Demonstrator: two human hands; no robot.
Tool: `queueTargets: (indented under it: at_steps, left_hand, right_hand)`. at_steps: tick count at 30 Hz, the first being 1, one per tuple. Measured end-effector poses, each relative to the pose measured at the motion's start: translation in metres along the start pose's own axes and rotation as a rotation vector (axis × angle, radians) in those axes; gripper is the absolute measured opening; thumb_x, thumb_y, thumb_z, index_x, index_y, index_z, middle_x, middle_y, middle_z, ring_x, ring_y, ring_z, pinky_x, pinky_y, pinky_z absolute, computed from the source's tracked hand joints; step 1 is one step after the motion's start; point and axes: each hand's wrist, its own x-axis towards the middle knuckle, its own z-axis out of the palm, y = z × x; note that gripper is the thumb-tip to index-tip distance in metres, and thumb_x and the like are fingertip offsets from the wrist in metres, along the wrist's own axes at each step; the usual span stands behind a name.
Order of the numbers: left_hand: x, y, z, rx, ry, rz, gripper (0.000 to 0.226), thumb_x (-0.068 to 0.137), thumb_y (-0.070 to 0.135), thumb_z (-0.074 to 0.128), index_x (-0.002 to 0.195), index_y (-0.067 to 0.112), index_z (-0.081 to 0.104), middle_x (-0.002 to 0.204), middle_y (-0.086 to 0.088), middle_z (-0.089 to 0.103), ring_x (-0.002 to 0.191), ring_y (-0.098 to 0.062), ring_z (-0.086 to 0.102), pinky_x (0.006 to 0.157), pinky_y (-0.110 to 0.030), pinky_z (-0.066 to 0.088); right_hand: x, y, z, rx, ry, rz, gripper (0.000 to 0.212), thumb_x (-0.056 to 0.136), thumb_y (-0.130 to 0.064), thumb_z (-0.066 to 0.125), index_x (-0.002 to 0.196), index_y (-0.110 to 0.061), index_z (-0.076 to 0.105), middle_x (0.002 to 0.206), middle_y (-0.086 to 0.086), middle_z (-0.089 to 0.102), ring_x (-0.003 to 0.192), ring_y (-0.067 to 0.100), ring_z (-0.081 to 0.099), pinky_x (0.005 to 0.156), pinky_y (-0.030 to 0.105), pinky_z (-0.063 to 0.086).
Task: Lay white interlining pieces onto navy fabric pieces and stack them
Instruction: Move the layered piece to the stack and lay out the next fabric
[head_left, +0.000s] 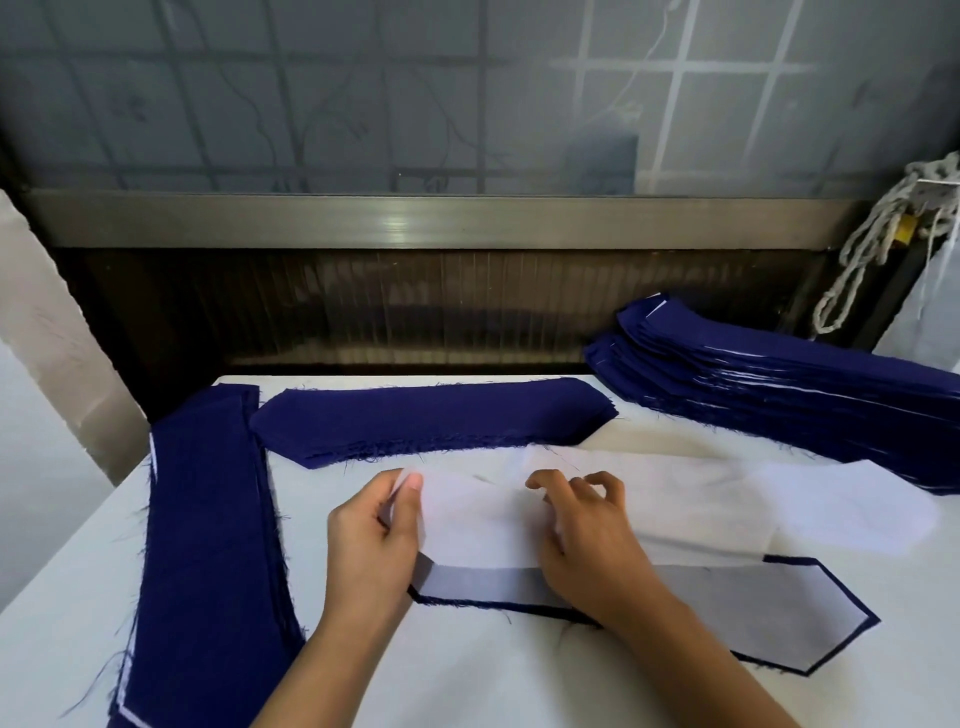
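By the tabletop's near edge, left hand and right hand pinch the white interlining. Best lift one ply only, kept flat.

Your bench has a plain white top. Behind its far edge a dark ribbed panel runs across the wall in front of you. Above the panel lies a brushed metal rail, which catches a bright spot of light near its middle. Over that you face a frosted window; a grid of bars shows dimly through it, paler at the upper right. On your left stands a pale wall edge. At the far right hangs a grey knotted rope.
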Motion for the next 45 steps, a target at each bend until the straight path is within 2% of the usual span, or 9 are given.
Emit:
queueTargets:
  at_steps: [7,13,17,19,22,30,36,41,45]
  left_hand:
    - [0.0,0.005,-0.004,-0.023,0.11,-0.016,0.029,0.098,0.028,0.058,0.072,0.014,0.056,0.058,-0.001,0.041,0.054,-0.007,0.035,0.048,-0.018,0.031]
    - [0.001,0.004,-0.004,-0.001,0.172,-0.037,0.018,0.094,0.033,0.064,0.079,0.024,0.063,0.073,-0.002,0.061,0.058,-0.005,0.051,0.052,-0.014,0.041]
    - [0.003,0.002,-0.005,-0.009,0.202,-0.077,0.017,0.094,0.034,0.066,0.08,0.025,0.063,0.072,-0.001,0.062,0.058,-0.003,0.054,0.052,-0.01,0.042]
    - [0.004,0.002,-0.007,-0.012,0.217,-0.1,0.015,0.093,0.034,0.067,0.08,0.027,0.064,0.075,0.003,0.066,0.064,-0.005,0.059,0.053,-0.009,0.043]
    - [0.007,-0.002,-0.01,0.038,0.209,-0.164,0.014,0.09,0.037,0.069,0.082,0.026,0.066,0.071,-0.004,0.066,0.066,-0.018,0.061,0.058,-0.022,0.047]
    - [0.002,-0.003,-0.006,0.572,0.006,-0.128,0.024,0.093,0.04,0.059,0.072,0.029,0.056,0.064,0.008,0.066,0.062,-0.013,0.06,0.053,-0.028,0.044]
    - [0.001,-0.001,-0.003,0.609,0.01,-0.113,0.021,0.095,0.03,0.056,0.074,0.028,0.052,0.049,0.01,0.058,0.056,-0.006,0.054,0.048,-0.025,0.031]
    - [0.002,-0.002,-0.003,0.613,0.019,-0.106,0.016,0.094,0.025,0.056,0.08,0.019,0.062,0.061,0.013,0.061,0.058,-0.012,0.054,0.049,-0.026,0.033]
    - [0.001,-0.001,-0.004,0.647,0.038,-0.094,0.011,0.091,0.018,0.059,0.081,0.021,0.06,0.106,0.015,0.068,0.072,-0.014,0.056,0.057,-0.028,0.037]
  right_hand:
    - [-0.045,0.061,-0.044,-0.135,0.128,0.131,0.055,0.067,0.005,0.07,0.118,-0.013,0.058,0.077,0.0,0.068,0.082,0.026,0.066,0.1,0.032,0.019]
    - [-0.095,0.108,-0.06,-0.159,0.351,0.307,0.052,0.07,0.015,0.07,0.115,-0.008,0.059,0.08,-0.005,0.059,0.082,0.032,0.06,0.098,0.04,0.025]
    - [-0.097,0.105,-0.058,-0.045,0.605,0.431,0.034,0.082,0.007,0.064,0.113,-0.006,0.059,0.086,0.002,0.062,0.091,0.006,0.034,0.098,0.053,0.034]
    - [-0.096,0.101,-0.058,0.028,0.685,0.484,0.031,0.086,0.0,0.064,0.115,-0.006,0.059,0.09,0.007,0.065,0.097,0.012,0.034,0.094,0.059,0.041]
    - [-0.099,0.101,-0.062,0.211,0.747,0.65,0.031,0.091,-0.015,0.063,0.121,-0.019,0.054,0.088,-0.009,0.058,0.099,0.026,0.044,0.089,0.048,0.042]
    - [-0.105,0.116,-0.059,0.065,0.475,0.821,0.015,0.087,-0.01,0.06,0.098,-0.02,0.065,0.094,0.011,0.069,0.081,0.036,0.056,0.07,0.037,0.042]
    - [-0.104,0.117,-0.056,-0.071,0.444,0.815,0.018,0.084,-0.005,0.058,0.096,-0.016,0.065,0.105,0.009,0.068,0.079,0.038,0.059,0.066,0.036,0.04]
    - [-0.104,0.116,-0.056,-0.092,0.415,0.811,0.019,0.083,-0.005,0.057,0.098,-0.015,0.064,0.105,0.01,0.066,0.082,0.037,0.058,0.067,0.036,0.042]
    - [-0.104,0.117,-0.056,-0.111,0.408,0.816,0.021,0.082,-0.004,0.057,0.1,-0.013,0.064,0.103,0.011,0.066,0.087,0.036,0.058,0.066,0.035,0.04]
